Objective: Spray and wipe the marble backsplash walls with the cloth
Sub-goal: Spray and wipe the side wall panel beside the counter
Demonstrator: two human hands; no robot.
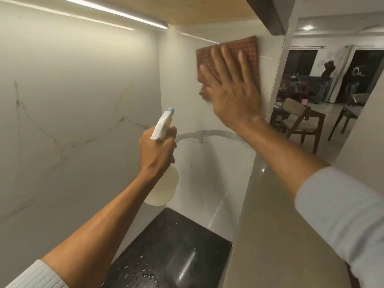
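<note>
Head view, single frame.

Right hand: raised, fingers spread flat, palm pressed against the cloth; grip open, nothing clasped, the cloth pinned to the wall by the flat of the hand. Pale ribbed sleeve pushed back on the forearm.

Cloth: reddish-brown, waffle-textured, roughly square, lay flat on the marble backsplash on the end wall panel, high up, just under the wooden underside of the upper cabinet and close to the panel's right edge. Its lower part was hidden behind the hand.

Left hand: grip closed around the neck of the spray bottle, held upright in the air near the inner corner where the two wall panels met. Whether a finger rested on the trigger could not be told.

Spray bottle: translucent, pale yellowish body, white trigger head with a blue nozzle tip pointing up and right toward the end panel. It touched neither wall.

Marble backsplash: white with thin grey and brownish veins; one large panel at left, one end panel ahead, a broad grey vein running across the latter below the right wrist.

Bench: black, speckled, glossy, scattered with droplets, below both arms.

Light strip: lit, running along the cabinet underside above the left panel.

Background at right: an opening to another room with a wooden chair and a table; details beyond were blurred.
</note>
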